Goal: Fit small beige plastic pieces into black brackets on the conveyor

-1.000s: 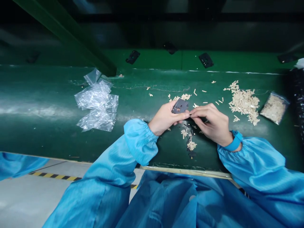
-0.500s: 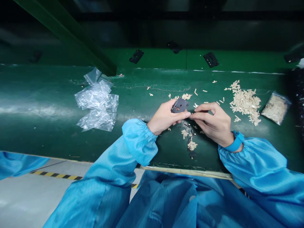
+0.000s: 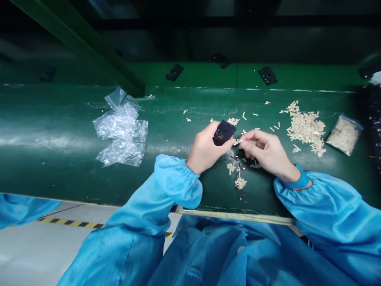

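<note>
Far left: heap of clear bags [image 3: 122, 133], crumpled and apparently empty, lying on the green counter [image 3: 53, 167]. They sit well apart from the hands, so they're clear of the working spot but probably within left-arm reach.

Centre: left hand [image 3: 204, 150] has its grip closed on the black plate part [image 3: 224, 133], thumb on the near face, fingers behind. The part is off the counter and tilted up, face toward the wearer. Reads as the hand acting as a fixture, leaving the part's right edge exposed for the other hand.

Just right of it: right hand [image 3: 266, 153], grip closed in a thumb-and-forefinger pinch on one beige strip [image 3: 238, 141]. The strip's free end points left at the part's lower right corner. It's close, but I can't tell if it touches. Other fingers are curled back out of the way. Blue wristband [image 3: 298, 181] at the cuff.

Under the hands: small clumps of beige pieces [image 3: 239, 182] on the counter, with dark bits mixed in. Likely close stock kept right below the work point.

Right: large scatter of beige pieces [image 3: 306, 127], spread thin rather than heaped, which would suit single picks. Just beside it lies a filled clear bag [image 3: 343, 135], flat on the counter.

Far ledge: spare black parts [image 3: 267, 75], spaced apart.
</note>
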### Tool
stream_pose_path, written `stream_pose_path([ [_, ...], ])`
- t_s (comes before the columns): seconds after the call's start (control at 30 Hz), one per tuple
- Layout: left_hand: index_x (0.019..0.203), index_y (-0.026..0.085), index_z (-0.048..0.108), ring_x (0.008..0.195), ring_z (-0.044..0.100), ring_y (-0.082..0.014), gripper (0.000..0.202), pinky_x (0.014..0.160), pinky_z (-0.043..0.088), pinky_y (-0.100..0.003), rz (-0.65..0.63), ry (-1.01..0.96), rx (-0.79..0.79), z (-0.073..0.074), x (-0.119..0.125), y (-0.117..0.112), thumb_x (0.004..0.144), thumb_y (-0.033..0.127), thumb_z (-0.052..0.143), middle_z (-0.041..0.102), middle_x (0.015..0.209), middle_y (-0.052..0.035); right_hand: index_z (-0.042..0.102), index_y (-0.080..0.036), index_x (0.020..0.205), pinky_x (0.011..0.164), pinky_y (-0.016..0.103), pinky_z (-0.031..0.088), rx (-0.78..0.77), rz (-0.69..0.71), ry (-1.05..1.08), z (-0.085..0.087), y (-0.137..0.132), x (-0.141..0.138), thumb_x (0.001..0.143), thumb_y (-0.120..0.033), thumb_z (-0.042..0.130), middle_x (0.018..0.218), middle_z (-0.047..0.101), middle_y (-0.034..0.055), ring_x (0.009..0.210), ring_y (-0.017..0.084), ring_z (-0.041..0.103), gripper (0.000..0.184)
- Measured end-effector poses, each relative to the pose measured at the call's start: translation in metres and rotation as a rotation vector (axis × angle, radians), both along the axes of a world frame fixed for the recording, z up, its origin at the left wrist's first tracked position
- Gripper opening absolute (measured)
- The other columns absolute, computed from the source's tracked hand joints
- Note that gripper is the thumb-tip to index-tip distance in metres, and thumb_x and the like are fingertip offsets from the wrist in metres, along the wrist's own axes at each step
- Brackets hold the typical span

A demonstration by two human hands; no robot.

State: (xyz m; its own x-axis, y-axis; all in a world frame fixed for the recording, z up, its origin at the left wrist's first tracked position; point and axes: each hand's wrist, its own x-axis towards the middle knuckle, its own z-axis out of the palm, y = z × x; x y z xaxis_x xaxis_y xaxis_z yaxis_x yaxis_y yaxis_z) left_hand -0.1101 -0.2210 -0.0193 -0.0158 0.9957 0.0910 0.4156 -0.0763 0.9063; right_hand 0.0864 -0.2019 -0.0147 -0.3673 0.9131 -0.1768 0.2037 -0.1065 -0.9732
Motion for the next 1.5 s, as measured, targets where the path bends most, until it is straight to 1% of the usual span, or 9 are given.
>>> stream_pose_path([
  [0.17,0.091,0.018,0.062,0.071,0.058,-0.0113,0.018,0.065,0.046,-0.023,-0.029,-0.027,-0.005,-0.002,0.003,0.0,0.079,0.024,0.075,0.064,0.079,0.0032,0.07,-0.017,0.083,0.051,0.022,0.048,-0.073,-0.033,0.084,-0.002,-0.003,-0.004,0.074,-0.043,0.087,0.069,0.066,0.0004,0.055,0.008,0.056,0.032],
  [0.3,0.094,0.02,0.063,0.073,0.064,-0.0124,0.018,0.068,0.05,-0.024,-0.014,-0.047,-0.035,-0.004,0.005,-0.002,0.082,0.025,0.074,0.069,0.084,0.0024,0.073,-0.016,0.082,0.046,0.022,0.045,-0.072,-0.046,0.076,-0.001,-0.006,-0.005,0.075,-0.042,0.085,0.072,0.072,0.004,0.051,0.009,0.056,0.03],
  [0.5,0.102,0.024,0.065,0.075,0.071,-0.0147,0.02,0.07,0.052,-0.025,0.099,0.299,0.091,-0.004,0.008,-0.01,0.085,0.032,0.073,0.073,0.084,0.0037,0.074,-0.015,0.082,0.043,0.021,0.042,-0.033,-0.102,0.058,-0.002,-0.007,-0.007,0.079,-0.04,0.081,0.07,0.073,0.0046,0.048,0.008,0.054,0.026],
  [0.67,0.107,0.025,0.066,0.085,0.075,-0.0133,0.022,0.076,0.053,-0.021,0.002,0.365,0.185,-0.002,0.008,-0.014,0.086,0.028,0.074,0.076,0.096,0.0034,0.072,-0.016,0.08,0.047,0.022,0.043,0.033,-0.157,0.026,-0.008,-0.009,-0.007,0.079,-0.034,0.079,0.066,0.069,0.0027,0.051,0.009,0.055,0.02],
  [0.77,0.109,0.024,0.066,0.084,0.075,-0.0127,0.024,0.075,0.053,-0.02,0.001,0.399,0.23,-0.004,0.008,-0.014,0.087,0.028,0.074,0.077,0.094,0.0033,0.071,-0.017,0.079,0.049,0.023,0.044,0.063,-0.155,0.012,-0.01,-0.011,-0.007,0.081,-0.031,0.076,0.065,0.069,0.002,0.054,0.01,0.057,0.016],
  [0.97,0.106,0.024,0.067,0.079,0.074,-0.0119,0.021,0.075,0.053,-0.019,-0.014,0.367,0.222,-0.003,0.007,-0.013,0.086,0.025,0.074,0.076,0.09,0.0033,0.069,-0.018,0.076,0.051,0.025,0.045,0.075,-0.125,-0.021,-0.007,-0.014,-0.008,0.079,-0.029,0.076,0.064,0.067,0.0013,0.055,0.012,0.057,0.013],
  [1.17,0.105,0.023,0.067,0.078,0.072,-0.0113,0.02,0.075,0.052,-0.019,-0.045,0.339,0.207,-0.001,0.005,-0.012,0.086,0.024,0.073,0.075,0.088,0.0031,0.069,-0.019,0.074,0.05,0.024,0.047,0.018,-0.125,0.026,-0.004,-0.011,-0.008,0.075,-0.034,0.081,0.065,0.069,0.0019,0.054,0.011,0.057,0.019],
  [1.33,0.106,0.024,0.067,0.078,0.072,-0.011,0.018,0.075,0.052,-0.019,-0.013,0.333,0.22,-0.004,0.006,-0.014,0.088,0.028,0.072,0.075,0.088,0.0031,0.069,-0.017,0.073,0.039,0.02,0.037,-0.115,-0.113,0.071,0.003,-0.008,-0.009,0.074,-0.033,0.082,0.061,0.067,-0.0001,0.044,0.007,0.049,0.021],
  [1.5,0.104,0.023,0.067,0.078,0.073,-0.0119,0.02,0.074,0.053,-0.02,0.041,0.328,0.232,-0.005,0.006,-0.011,0.085,0.026,0.074,0.076,0.09,0.0029,0.067,-0.017,0.072,0.037,0.019,0.035,-0.153,-0.101,0.082,0.004,-0.008,-0.008,0.075,-0.026,0.079,0.059,0.065,-0.0011,0.042,0.006,0.048,0.015],
])
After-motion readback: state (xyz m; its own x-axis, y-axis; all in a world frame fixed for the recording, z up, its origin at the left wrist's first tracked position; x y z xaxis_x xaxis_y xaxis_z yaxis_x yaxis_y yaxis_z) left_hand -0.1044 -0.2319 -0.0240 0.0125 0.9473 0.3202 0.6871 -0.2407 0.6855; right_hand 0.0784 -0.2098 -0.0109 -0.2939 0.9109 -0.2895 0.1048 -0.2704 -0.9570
